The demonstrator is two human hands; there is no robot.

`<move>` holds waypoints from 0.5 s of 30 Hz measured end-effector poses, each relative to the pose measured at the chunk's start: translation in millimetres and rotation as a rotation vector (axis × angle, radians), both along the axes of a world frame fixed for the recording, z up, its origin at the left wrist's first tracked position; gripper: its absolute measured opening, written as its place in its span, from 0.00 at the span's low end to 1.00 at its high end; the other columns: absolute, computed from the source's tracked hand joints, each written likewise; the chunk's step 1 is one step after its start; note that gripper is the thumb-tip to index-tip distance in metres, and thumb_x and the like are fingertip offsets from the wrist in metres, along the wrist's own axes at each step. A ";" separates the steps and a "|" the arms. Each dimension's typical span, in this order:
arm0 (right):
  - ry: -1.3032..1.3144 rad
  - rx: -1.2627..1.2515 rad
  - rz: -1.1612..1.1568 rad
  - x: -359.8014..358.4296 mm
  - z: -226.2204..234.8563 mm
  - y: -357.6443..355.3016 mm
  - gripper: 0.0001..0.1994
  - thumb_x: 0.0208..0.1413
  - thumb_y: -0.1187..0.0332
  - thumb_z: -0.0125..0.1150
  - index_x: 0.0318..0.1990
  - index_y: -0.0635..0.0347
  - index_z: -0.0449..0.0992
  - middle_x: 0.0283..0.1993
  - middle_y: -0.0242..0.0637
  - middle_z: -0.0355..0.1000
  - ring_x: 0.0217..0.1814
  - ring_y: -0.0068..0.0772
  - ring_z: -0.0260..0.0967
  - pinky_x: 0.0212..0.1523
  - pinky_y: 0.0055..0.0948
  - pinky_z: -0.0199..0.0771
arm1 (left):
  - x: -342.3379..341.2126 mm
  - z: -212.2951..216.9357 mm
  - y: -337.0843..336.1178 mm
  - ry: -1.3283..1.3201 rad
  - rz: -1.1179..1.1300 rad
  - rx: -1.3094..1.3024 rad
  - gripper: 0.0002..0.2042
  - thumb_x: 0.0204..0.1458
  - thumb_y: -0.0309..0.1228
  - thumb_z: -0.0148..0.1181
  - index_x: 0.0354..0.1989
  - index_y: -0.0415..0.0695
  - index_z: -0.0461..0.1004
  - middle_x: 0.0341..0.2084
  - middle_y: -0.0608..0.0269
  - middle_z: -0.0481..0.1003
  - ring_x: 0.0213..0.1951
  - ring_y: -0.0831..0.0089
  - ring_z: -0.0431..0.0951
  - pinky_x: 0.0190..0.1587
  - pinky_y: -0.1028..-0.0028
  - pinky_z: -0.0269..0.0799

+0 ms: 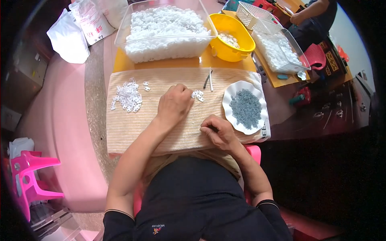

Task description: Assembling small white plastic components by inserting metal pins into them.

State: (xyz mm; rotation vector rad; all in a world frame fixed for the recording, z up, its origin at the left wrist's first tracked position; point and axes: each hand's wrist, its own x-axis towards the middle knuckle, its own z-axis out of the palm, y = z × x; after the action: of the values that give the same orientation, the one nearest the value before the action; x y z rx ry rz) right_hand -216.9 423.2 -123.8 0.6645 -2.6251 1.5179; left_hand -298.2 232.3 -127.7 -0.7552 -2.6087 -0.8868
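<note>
My left hand point(175, 103) is over the middle of the towel-covered table, its fingers bent down and pressed together beside a small group of white plastic pieces point(198, 95). What its fingertips hold, if anything, is hidden. Nearer to me, my right hand point(220, 131) has thumb and forefinger brought together; anything between them is too small to make out. Just right of it stands a white scalloped dish point(226, 105) full of small grey-blue pins or screws point(245, 108). On the left lies a larger pile of white two-holed plastic pieces point(129, 96), with a few loose ones beside it.
Behind the striped towel point(132, 132) stands a clear bin point(169, 42) heaped with white pieces, next to a yellow tub point(233, 50). A white stick and a black one point(208, 79) lie at the towel's far side. Another person's hand point(296, 19) shows at back right, near a second clear bin point(295, 50).
</note>
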 end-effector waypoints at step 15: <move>-0.081 -0.035 0.015 0.4 0.4 0.6 0.02 0.53 0.77 0.60 0.32 0.64 0.72 0.27 0.32 0.67 0.26 0.20 0.61 0.28 0.21 0.62 | -11.4 -10.4 7.7 0.150 -0.040 -0.128 0.05 0.49 0.29 0.55 0.25 0.40 0.70 0.26 0.55 0.70 0.32 0.58 0.74 0.35 0.63 0.74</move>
State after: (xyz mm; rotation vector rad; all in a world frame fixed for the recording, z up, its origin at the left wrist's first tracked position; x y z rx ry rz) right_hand -216.5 423.8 -123.5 0.6344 -2.6504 1.6239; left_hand -309.6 240.0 -138.1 -0.8740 -2.5440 -0.6514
